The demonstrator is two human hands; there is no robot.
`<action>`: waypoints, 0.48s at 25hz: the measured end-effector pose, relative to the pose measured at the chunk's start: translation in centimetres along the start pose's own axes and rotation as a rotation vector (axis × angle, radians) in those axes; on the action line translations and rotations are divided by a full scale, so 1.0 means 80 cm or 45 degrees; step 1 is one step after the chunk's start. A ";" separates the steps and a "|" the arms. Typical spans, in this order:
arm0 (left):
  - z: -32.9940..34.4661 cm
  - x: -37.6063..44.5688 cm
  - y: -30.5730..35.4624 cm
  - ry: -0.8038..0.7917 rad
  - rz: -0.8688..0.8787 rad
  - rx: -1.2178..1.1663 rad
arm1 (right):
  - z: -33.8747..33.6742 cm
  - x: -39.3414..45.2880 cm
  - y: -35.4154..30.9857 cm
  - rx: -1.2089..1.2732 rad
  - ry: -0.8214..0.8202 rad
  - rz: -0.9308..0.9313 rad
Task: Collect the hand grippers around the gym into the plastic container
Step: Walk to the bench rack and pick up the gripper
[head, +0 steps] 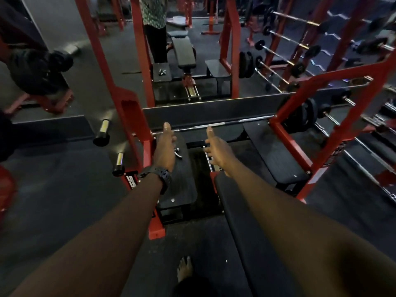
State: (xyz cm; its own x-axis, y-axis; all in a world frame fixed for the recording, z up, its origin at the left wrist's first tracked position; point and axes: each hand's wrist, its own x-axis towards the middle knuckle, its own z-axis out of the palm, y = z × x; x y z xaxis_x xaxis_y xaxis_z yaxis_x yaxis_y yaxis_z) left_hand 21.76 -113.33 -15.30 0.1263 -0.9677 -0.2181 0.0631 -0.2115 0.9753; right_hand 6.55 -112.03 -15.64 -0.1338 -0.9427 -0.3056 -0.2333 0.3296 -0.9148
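— Where's the hand gripper (177,152)?
— On the black platform (182,185), just right of the left hand (165,150) — between both hands.
— Hands?
— Left hand and right hand (216,150) reach forward, apart, fingers spread, holding nothing.

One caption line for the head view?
Both bare hands, left hand and right hand, reach toward a small metal hand gripper on a black platform.

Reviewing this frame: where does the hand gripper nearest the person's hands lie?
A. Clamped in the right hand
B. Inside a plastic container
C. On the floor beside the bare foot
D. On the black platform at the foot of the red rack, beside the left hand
D: the hand gripper lies on the black platform just right of the open left hand; the right hand is open and holds nothing.
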 end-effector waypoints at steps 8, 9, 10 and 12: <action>0.014 0.193 -0.030 0.061 -0.180 -0.018 | 0.069 0.220 -0.010 0.006 -0.084 0.193; 0.017 0.212 -0.033 0.077 -0.184 -0.006 | 0.073 0.243 -0.007 -0.007 -0.094 0.197; 0.020 0.231 -0.039 0.107 -0.176 0.008 | 0.077 0.265 -0.003 -0.020 -0.103 0.204; 0.028 0.280 -0.055 0.189 -0.167 -0.021 | 0.085 0.319 0.008 -0.048 -0.130 0.223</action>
State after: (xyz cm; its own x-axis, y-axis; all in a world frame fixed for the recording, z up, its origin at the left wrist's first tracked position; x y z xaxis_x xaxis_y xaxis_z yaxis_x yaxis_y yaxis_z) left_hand 22.06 -134.39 -24.37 0.2602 -0.9011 -0.3470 0.1050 -0.3309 0.9378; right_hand 9.55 -136.23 -25.86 -0.0777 -0.8706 -0.4858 -0.2513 0.4886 -0.8355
